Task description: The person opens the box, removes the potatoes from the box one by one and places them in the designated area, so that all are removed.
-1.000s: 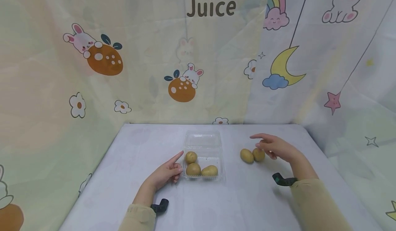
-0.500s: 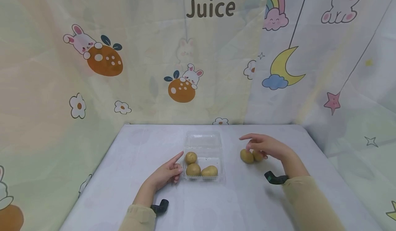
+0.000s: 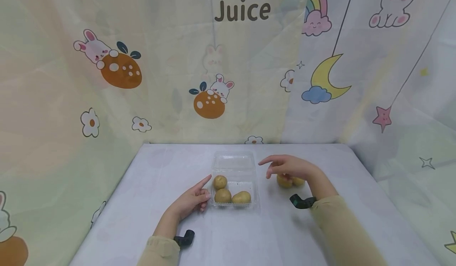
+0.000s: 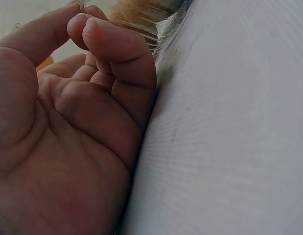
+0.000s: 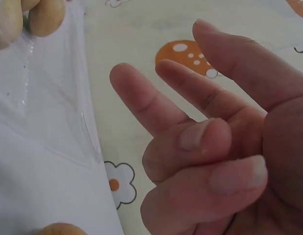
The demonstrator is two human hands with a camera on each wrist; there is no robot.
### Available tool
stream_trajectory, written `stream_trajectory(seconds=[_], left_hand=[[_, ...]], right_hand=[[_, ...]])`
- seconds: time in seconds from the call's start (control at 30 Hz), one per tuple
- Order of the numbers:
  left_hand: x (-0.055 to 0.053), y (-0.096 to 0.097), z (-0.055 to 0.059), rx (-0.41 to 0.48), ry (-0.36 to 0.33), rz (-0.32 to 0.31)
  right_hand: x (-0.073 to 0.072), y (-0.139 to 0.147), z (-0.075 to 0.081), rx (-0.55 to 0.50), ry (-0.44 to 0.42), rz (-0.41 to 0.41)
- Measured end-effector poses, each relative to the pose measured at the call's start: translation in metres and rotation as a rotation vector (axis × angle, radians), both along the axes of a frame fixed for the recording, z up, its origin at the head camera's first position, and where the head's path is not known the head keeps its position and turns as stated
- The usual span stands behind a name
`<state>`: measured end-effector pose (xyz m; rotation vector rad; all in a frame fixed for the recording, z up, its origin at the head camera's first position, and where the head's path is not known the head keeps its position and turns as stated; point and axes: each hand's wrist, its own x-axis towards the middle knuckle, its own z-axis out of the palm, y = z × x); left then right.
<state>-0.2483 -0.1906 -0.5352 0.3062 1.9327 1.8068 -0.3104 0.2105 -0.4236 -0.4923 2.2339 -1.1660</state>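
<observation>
A clear plastic clamshell box (image 3: 246, 179) lies with its lid folded back on the white table, holding three potatoes: a round one (image 3: 220, 181) at the back left, another round one (image 3: 222, 196) in front of it, and an oblong one (image 3: 241, 197) at the front right. At the box's left edge, my left hand (image 3: 192, 198) pinches the rim, index finger stretched along the side. Two more potatoes (image 3: 284, 181) lie on the table right of the box, partly hidden under my right hand (image 3: 290, 166). That hand hovers with nothing in it, some fingers extended and others bent.
The white table (image 3: 228, 238) ends at a hanging cloth backdrop (image 3: 171, 60) printed with cartoons, which also rises at both sides. Each wrist carries a small black camera, one on the left (image 3: 185, 239) and one on the right (image 3: 302, 201).
My right hand has moved leftward over the two loose potatoes toward the box. The left hand and the box have stayed in place.
</observation>
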Motion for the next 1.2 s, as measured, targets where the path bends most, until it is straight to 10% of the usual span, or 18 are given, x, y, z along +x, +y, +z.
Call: stream_trajectory(seconds=[1.2], left_hand=[[0.002, 0.0, 0.004, 0.013, -0.01, -0.003]], right_hand=[[-0.002, -0.073, -0.026, 0.061, -0.156, 0.255]])
